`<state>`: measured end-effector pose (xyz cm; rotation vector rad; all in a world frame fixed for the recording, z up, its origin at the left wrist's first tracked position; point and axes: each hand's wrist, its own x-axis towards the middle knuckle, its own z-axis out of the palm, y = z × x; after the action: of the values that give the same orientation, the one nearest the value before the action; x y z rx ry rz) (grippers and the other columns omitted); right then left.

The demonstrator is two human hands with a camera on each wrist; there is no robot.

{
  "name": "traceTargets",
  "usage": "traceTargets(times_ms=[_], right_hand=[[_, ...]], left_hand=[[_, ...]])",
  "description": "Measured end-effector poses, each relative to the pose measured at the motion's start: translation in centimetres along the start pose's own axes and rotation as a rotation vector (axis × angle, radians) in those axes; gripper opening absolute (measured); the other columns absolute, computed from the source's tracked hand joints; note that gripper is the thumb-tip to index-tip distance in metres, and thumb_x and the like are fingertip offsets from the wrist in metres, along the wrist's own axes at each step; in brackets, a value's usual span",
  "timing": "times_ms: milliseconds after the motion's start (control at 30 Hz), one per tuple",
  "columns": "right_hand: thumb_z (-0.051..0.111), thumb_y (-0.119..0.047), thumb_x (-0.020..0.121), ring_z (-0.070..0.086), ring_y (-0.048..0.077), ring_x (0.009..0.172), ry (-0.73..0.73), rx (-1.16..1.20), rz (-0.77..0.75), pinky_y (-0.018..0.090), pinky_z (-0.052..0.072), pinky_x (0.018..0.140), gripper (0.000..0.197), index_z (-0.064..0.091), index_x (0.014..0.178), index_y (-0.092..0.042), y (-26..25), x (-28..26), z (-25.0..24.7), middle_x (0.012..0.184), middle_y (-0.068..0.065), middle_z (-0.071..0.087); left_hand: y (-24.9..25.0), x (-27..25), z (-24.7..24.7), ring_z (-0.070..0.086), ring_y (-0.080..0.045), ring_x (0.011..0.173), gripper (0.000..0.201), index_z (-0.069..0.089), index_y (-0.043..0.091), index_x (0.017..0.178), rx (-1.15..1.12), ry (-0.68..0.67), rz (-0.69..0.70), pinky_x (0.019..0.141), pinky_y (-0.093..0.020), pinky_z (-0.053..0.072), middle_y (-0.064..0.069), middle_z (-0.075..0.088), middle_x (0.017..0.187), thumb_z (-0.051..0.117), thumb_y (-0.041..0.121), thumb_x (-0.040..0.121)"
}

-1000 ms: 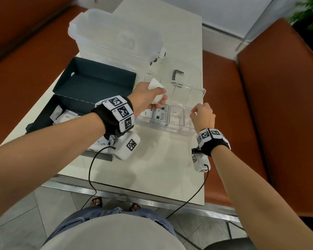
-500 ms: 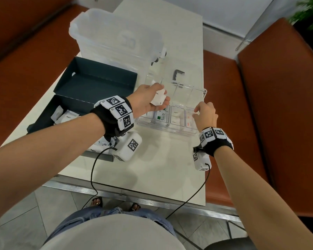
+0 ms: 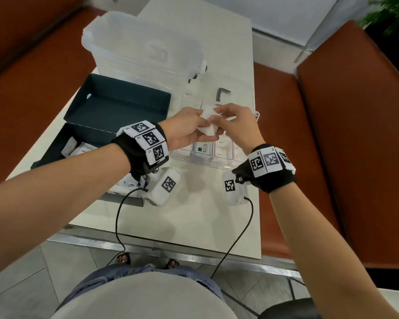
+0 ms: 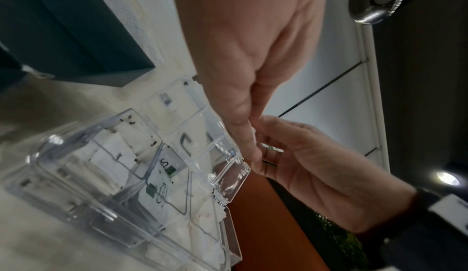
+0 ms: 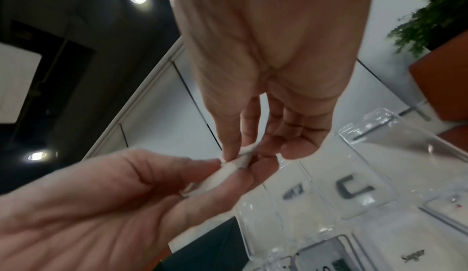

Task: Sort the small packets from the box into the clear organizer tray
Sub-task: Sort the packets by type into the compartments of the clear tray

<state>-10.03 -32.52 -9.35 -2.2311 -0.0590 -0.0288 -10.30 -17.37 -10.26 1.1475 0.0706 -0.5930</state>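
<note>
Over the clear organizer tray (image 3: 217, 162) my two hands meet. My left hand (image 3: 203, 130) grips a small stack of white packets (image 3: 208, 130) between thumb and fingers. My right hand (image 3: 214, 122) pinches the end of one white packet (image 5: 244, 154) from that stack with thumb and forefinger. The tray's front compartments hold packets, one a green-printed Stevia packet (image 3: 203, 149); in the left wrist view the tray (image 4: 121, 177) lies just below the fingers. The dark box (image 3: 55, 155) stands to the left with more white packets (image 3: 83, 150) in it.
The box's dark lid (image 3: 118, 104) lies open behind the box. A translucent plastic bin (image 3: 143, 49) stands at the back. A small black hex key (image 3: 222, 92) lies beyond the tray. Orange bench seats (image 3: 313, 139) flank the table; the tray sits near its right edge.
My right hand left the tray's right end and came up to my left hand, where it now pinches a packet. My left hand stayed above the tray with its packets.
</note>
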Motion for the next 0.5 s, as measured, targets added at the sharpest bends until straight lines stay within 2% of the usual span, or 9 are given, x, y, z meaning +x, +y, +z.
traceTargets(times_ms=[67,133,200,267,333,433,467,500], right_hand=[[0.071,-0.015,0.085,0.063,0.015,0.065,0.025,0.089,0.030,0.022,0.053,0.058,0.018,0.066,0.101,-0.008,-0.3,0.2,-0.4,0.090,0.008,0.067],[0.070,-0.013,0.085,0.059,0.012,0.060,0.014,0.148,0.054,0.023,0.052,0.057,0.013,0.066,0.096,-0.007,-0.4,0.4,-0.9,0.079,0.004,0.066],[0.070,-0.012,0.085,0.056,0.008,0.055,0.007,0.146,0.064,0.017,0.048,0.053,0.008,0.065,0.091,-0.009,-0.3,0.7,-1.6,0.072,0.000,0.065],[0.070,-0.010,0.085,0.053,0.006,0.053,0.027,0.124,0.073,0.014,0.044,0.052,0.007,0.066,0.091,-0.010,0.3,1.1,-2.2,0.071,-0.001,0.065],[0.069,-0.010,0.086,0.054,0.007,0.059,0.058,0.098,0.088,0.018,0.046,0.060,0.011,0.069,0.096,-0.009,1.2,1.5,-2.9,0.078,0.002,0.067],[0.068,-0.011,0.086,0.062,0.012,0.081,0.084,-0.054,0.101,0.028,0.049,0.086,0.018,0.071,0.103,-0.008,2.9,1.9,-3.3,0.090,0.006,0.070],[0.067,-0.011,0.087,0.062,0.013,0.085,0.082,-0.119,0.102,0.023,0.048,0.089,0.017,0.072,0.104,-0.008,3.4,1.9,-3.2,0.093,0.007,0.071],[0.066,-0.010,0.088,0.062,0.011,0.085,0.072,-0.181,0.099,0.015,0.046,0.084,0.017,0.072,0.104,-0.008,3.9,1.9,-2.9,0.096,0.009,0.071]], left_hand=[[-0.1,0.0,-0.2,0.068,-0.029,0.101,0.026,0.056,-0.006,0.121,0.075,0.040,0.057,0.079,-0.032,0.060,-0.023,0.064,0.117,0.050,-0.005,0.096],[-0.2,0.1,-0.6,0.071,-0.027,0.093,0.020,0.061,-0.002,0.111,0.096,0.108,0.101,0.072,-0.028,0.060,-0.022,0.066,0.112,0.061,-0.004,0.090],[-0.2,0.1,-1.0,0.073,-0.026,0.085,0.016,0.062,0.002,0.101,0.083,0.136,0.116,0.066,-0.026,0.059,-0.021,0.068,0.108,0.068,-0.001,0.086],[-0.3,0.0,-1.4,0.074,-0.025,0.083,0.014,0.063,0.003,0.099,0.091,0.139,0.118,0.064,-0.024,0.058,-0.022,0.069,0.105,0.068,-0.001,0.086],[-0.4,-0.1,-1.6,0.074,-0.025,0.084,0.011,0.064,0.002,0.099,0.117,0.132,0.118,0.064,-0.023,0.058,-0.022,0.070,0.100,0.066,-0.002,0.088],[-0.5,-0.2,-1.8,0.074,-0.024,0.087,0.009,0.065,0.002,0.098,0.133,0.141,0.121,0.066,-0.025,0.058,-0.020,0.071,0.098,0.064,-0.001,0.089],[-0.5,-0.3,-1.9,0.074,-0.024,0.086,0.009,0.065,0.002,0.098,0.137,0.143,0.123,0.067,-0.025,0.058,-0.019,0.071,0.098,0.064,-0.002,0.090],[-0.6,-0.3,-1.8,0.074,-0.023,0.085,0.009,0.065,0.001,0.098,0.139,0.144,0.124,0.067,-0.024,0.058,-0.019,0.071,0.098,0.064,-0.002,0.090]])
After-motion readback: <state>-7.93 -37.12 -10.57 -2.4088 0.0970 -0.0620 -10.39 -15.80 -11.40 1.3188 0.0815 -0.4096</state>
